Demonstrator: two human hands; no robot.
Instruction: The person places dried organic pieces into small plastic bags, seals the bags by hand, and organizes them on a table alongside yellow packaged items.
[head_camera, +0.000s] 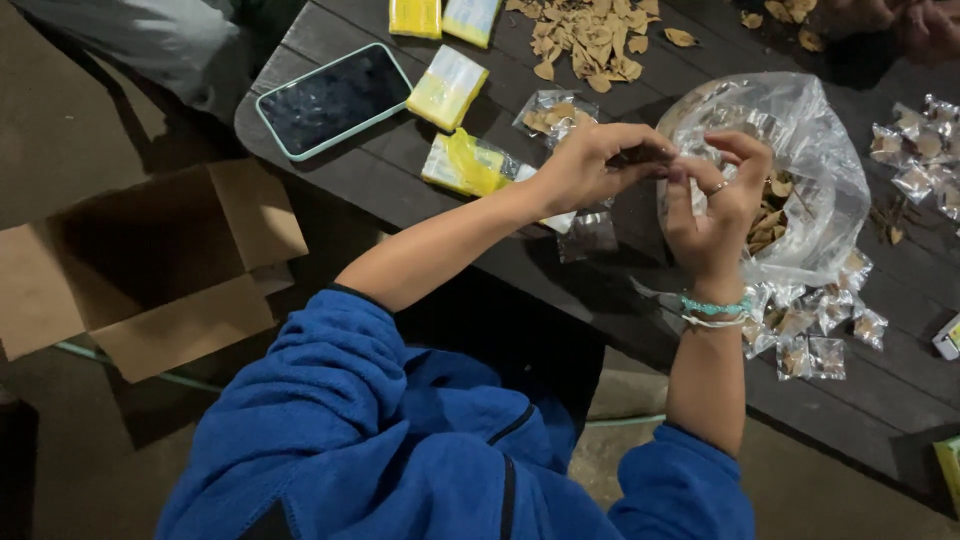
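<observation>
- While both blue sleeves (400, 440) fill the near edge of the view, the bare forearms reach up over the dark table (560, 270).
- The right hand (715, 205), with bracelets (715, 310) at the wrist, is raised with fingers curled, its fingertips meeting those of the other hand.
- The left hand (590, 165) comes in from the left, fingers pinched together against the right hand's; whatever small thing they pinch is hidden, so I cannot tell what it is.
- Just behind the hands sits a clear bag (800, 170) holding dried leaves.
- Small filled sachets (815, 335) lie beside the right wrist, more at the far right.
- Left of the hands lie yellow packets (448, 88) and a phone (335, 100).
- On the floor to the left stands an open cardboard box (150, 270).
- Farthest off, a leaf pile (590, 40) lies loose on the table.
</observation>
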